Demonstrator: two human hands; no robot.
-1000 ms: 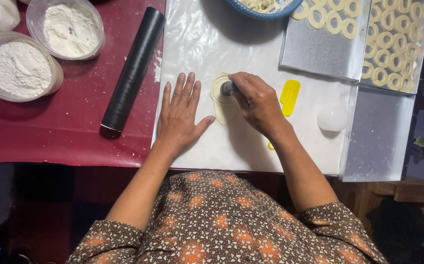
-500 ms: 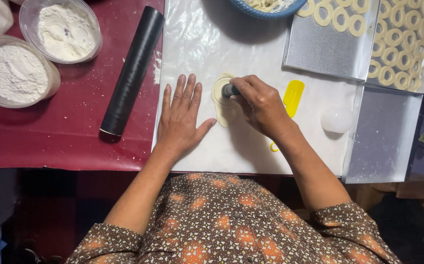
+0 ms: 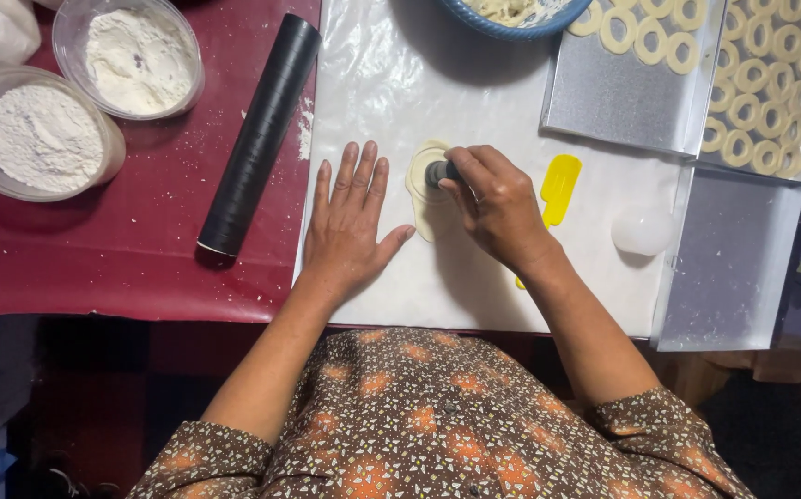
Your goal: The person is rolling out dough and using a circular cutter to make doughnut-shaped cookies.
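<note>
Head camera looks straight down at 2 bare hands on a white plastic sheet (image 3: 437, 83) spread over a dark red tablecloth (image 3: 123, 259). In the middle lies a flat, pale piece of rolled dough (image 3: 426, 199). The right hand (image 3: 497, 208) has its fingers closed around a small dark round cutter (image 3: 439, 173) and holds it down on the top part of the dough. The left hand (image 3: 350, 222) lies flat on the sheet with its fingers open and spread, just beside the dough at 9 o'clock, thumb tip close to the dough edge. A long black rolling tube (image 3: 257, 139) lies at 9 o'clock from the left hand, tilted, half on the red cloth. At 10 o'clock sit 2 clear plastic tubs of white flour (image 3: 45, 139), side by side. A yellow plastic spatula (image 3: 559, 189) peeks out at 3 o'clock, partly under the right hand. A small white round lid (image 3: 643, 231) sits farther at 3 o'clock. At 1 o'clock are shiny metal baking trays (image 3: 622, 97) with many pale dough rings (image 3: 752, 79) in rows. A blue bowl with dough scraps (image 3: 511, 14) is at 12 o'clock.
</note>
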